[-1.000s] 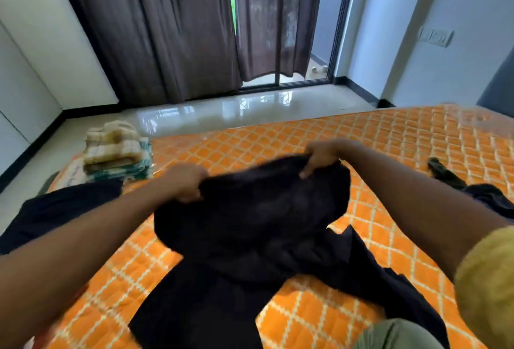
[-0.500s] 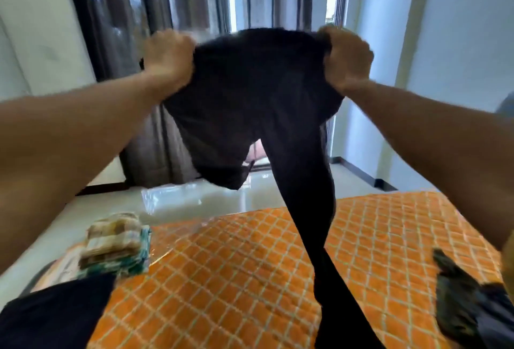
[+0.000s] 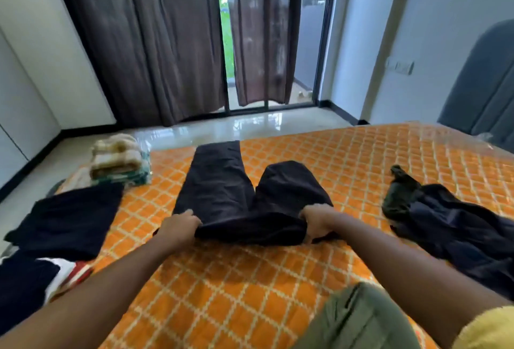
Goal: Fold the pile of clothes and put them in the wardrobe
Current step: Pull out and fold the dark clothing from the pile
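A: Gripping the waistband of the black trousers (image 3: pixel 222 190) at both corners: left hand (image 3: pixel 179 226) and right hand (image 3: pixel 317 223), fingers curled over soft, creased cloth.

B: Lying where?

A: Flat on the orange mattress (image 3: pixel 250 287), quilted in pale diamond stitching. One leg stretched long toward twelve o'clock, the other bunched short toward one.

B: And round about?

A: At nine, a folded black garment (image 3: pixel 66 218), smooth and square-edged. At ten, a fluffy, checked folded stack (image 3: pixel 116 159). At three, a crumpled dark heap (image 3: pixel 445 226).

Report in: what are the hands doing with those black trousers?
Left hand and right hand both gripping waistband of black cloth trousers. Trousers spread on orange quilted mattress, one leg bunched short. Crumpled dark clothes lie apart.
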